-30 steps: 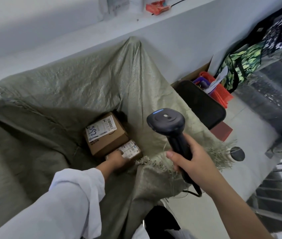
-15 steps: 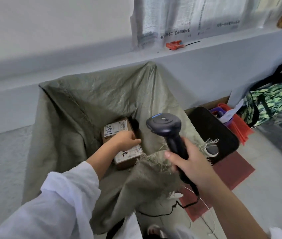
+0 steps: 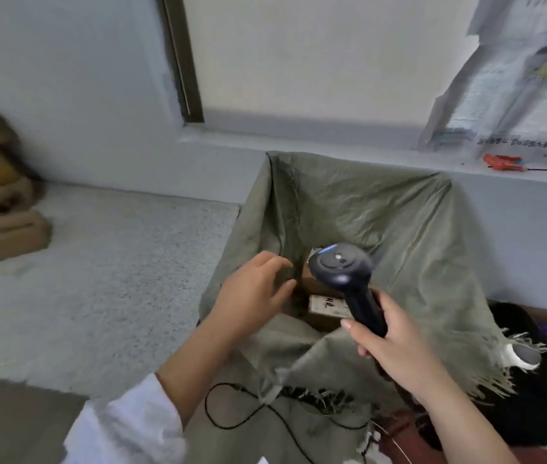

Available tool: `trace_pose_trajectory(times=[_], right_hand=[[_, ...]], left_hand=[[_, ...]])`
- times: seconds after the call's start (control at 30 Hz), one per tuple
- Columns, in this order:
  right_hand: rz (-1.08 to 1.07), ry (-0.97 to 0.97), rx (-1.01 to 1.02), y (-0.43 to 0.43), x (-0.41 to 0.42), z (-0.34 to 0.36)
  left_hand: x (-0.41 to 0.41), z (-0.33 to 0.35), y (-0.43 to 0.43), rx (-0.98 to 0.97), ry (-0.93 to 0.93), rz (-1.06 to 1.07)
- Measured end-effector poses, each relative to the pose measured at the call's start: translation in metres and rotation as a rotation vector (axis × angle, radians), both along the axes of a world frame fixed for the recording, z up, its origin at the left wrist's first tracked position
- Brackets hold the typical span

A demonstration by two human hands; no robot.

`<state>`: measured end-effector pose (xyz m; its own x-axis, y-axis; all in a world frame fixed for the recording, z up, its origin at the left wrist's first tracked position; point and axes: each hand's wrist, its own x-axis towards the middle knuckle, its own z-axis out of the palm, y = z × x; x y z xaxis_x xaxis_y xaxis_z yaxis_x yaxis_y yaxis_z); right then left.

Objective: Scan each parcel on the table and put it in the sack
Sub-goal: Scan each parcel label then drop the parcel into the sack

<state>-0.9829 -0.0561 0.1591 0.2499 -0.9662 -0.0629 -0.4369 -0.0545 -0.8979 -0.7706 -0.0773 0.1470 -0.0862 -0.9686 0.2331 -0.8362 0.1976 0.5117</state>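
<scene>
Green woven sack [image 3: 365,212] holds two brown cardboard parcels [image 3: 324,308], done imo. Left hand [image 3: 252,296] empty, fingers loose, at its rim; right hand [image 3: 396,343] grips black handheld scanner [image 3: 342,266]. Blurred brown boxes [image 3: 4,236] on grey speckled table [image 3: 114,279]: I'd say those remain.

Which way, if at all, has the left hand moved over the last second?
Yes. The left hand has lifted off the small parcel inside the sack, toward the sack's left edge.
</scene>
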Motion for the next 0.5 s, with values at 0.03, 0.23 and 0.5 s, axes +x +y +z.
trace_pose_trajectory(times=[0.03, 0.23, 0.5], right_hand=[[0.022, 0.001, -0.006, 0.002, 0.012, 0.004], [0.204, 0.043, 0.002, 0.024, 0.109, 0.017], [0.387, 0.003, 0.012, 0.095, 0.279, 0.01]], left_hand=[[0.014, 0.003, 0.01, -0.009, 0.01, 0.033], [0.134, 0.011, 0.078, -0.056, 0.023, 0.281], [0.31, 0.025, 0.201, -0.032, -0.024, 0.484]])
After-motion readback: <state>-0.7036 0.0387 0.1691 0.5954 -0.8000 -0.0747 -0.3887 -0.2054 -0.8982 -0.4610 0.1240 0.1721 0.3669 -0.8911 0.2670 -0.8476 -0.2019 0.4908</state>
